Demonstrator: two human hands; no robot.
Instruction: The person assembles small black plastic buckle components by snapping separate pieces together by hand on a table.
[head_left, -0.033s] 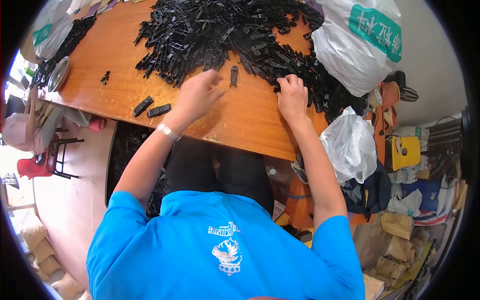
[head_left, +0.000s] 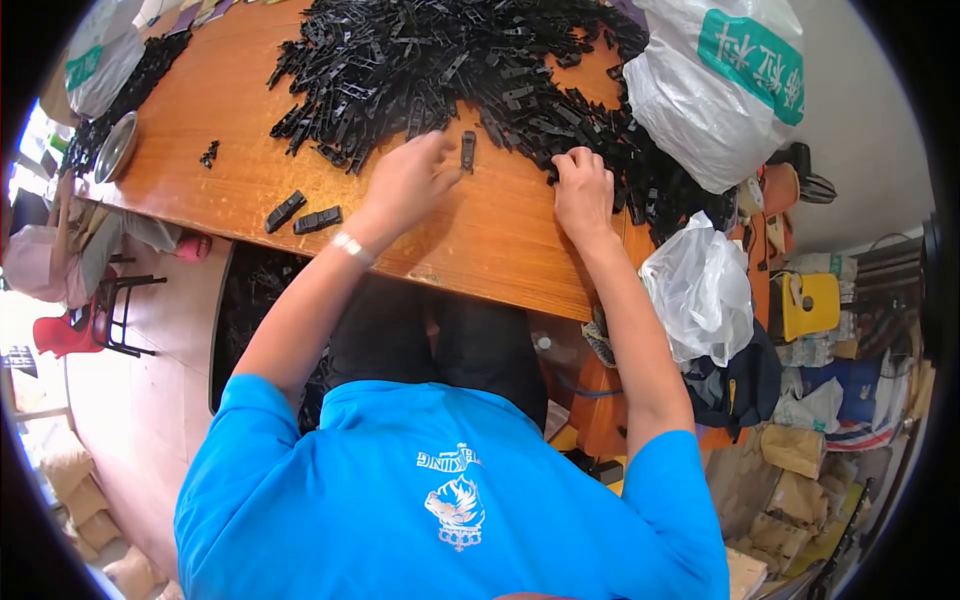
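A single narrow black plastic part (head_left: pixel 468 151) lies on the wooden table in front of a large heap of similar black plastic parts (head_left: pixel 430 70). Just left of that part is my left hand (head_left: pixel 408 182), its thumb and forefinger apart and holding nothing visible; it looks slightly blurred. At the heap's right front edge my right hand (head_left: pixel 583 190) has its fingers curled down among black parts. What its fingertips grip, if anything, is hidden. Two thicker black pieces, one angled (head_left: pixel 286 212) and one flatter (head_left: pixel 318 221), rest left of my left wrist.
The brown table (head_left: pixel 220 100) has its front edge close to my lap. A large white plastic sack (head_left: pixel 700 90) stands at the right, with a crumpled clear bag (head_left: pixel 700 290) below it. At the left are a metal bowl (head_left: pixel 117 148) and small black bits (head_left: pixel 209 154).
My left hand has shifted a little to the right, closer to the single black part. My right hand stays almost in the same place.
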